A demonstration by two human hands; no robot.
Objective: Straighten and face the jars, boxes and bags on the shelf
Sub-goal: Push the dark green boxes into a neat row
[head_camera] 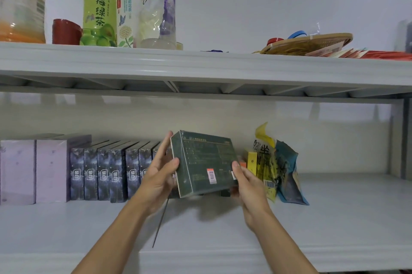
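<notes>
A dark green box [204, 162] is held tilted just above the lower shelf [334, 218], its printed back with a small red sticker facing me. My left hand [159, 175] grips its left edge, thumb on the face and fingers behind. My right hand [247, 186] holds its lower right corner, thumb on the front. To the left stands a row of several dark blue boxes [104, 173], then two pale lilac boxes [35, 169]. Right of the green box lean a yellow bag [266, 162] and a blue bag [287, 175].
The upper shelf [200, 64] carries a green tea bottle [100, 6], a white bottle [129, 10], a clear bag [158, 6], a red cup [65, 32], an orange jug [21, 2] and a woven tray [307, 44]. A shelf post [401, 140] stands at right.
</notes>
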